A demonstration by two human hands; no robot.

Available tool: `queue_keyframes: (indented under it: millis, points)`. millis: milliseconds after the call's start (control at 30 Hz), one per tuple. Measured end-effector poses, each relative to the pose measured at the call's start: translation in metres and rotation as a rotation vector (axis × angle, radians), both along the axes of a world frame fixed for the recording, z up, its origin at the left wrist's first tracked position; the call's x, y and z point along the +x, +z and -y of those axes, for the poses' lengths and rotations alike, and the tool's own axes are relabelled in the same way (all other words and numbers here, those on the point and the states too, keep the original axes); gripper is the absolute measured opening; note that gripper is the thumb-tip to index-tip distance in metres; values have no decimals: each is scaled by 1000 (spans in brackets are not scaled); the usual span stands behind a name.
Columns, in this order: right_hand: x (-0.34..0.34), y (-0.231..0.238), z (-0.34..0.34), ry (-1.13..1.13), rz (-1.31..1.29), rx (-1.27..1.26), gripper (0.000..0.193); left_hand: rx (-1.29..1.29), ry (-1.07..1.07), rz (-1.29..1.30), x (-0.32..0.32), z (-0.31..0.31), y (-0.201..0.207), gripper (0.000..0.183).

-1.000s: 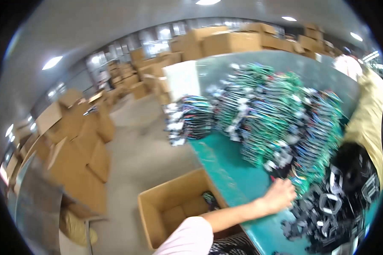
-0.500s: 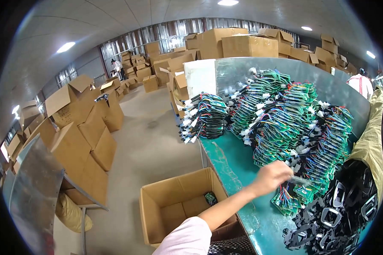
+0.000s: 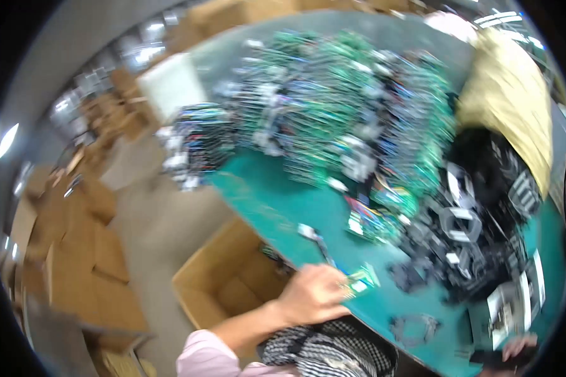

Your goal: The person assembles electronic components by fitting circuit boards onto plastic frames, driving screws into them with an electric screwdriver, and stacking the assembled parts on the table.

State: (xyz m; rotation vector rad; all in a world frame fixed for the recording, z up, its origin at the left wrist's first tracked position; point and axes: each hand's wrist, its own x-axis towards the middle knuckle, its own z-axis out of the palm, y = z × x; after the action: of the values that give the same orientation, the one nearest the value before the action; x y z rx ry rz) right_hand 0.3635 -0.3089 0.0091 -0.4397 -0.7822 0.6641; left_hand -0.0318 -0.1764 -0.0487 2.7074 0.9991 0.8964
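Observation:
My left hand (image 3: 313, 294) is closed on a small green circuit board (image 3: 362, 281) at the near edge of the green table. Wires run from the board to a white connector (image 3: 307, 232) lying toward the table's middle. Low at the right, my right hand (image 3: 521, 346) has its fingers bent over a black piece (image 3: 500, 359), blurred and partly cut off. Beyond my left hand lies a small bunch of wired boards (image 3: 373, 220). Tall stacks of similar boards (image 3: 327, 107) rise behind it.
Black plastic frames (image 3: 462, 226) heap at the right beside a yellowish sack (image 3: 506, 103); one loose frame (image 3: 415, 329) lies nearer. A white-and-grey device (image 3: 508, 309) stands near my right hand. An open carton (image 3: 198, 267) sits below the table's left edge; more cartons (image 3: 82, 239) stand farther left.
My view has swung right and down, blurring the picture. My left hand has drawn back from the stacks to the near edge with a board. My right hand has come into view.

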Motion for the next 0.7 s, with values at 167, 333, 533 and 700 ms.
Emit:
queue_keyframes:
  millis: [167, 333, 533, 700]
  points:
    - [13, 21, 4, -295, 208, -66, 61, -131, 79, -174, 35, -34, 11, 72]
    - [8, 41, -18, -369, 304, 25, 64, -86, 105, -330, 35, -21, 11, 65]
    - [27, 42, -26, -604, 483, -35, 70, -234, 63, -375, 35, -15, 6, 59]
    - [27, 35, -36, -625, 515, -149, 70, -297, 102, -380, 38, -12, 10, 59]
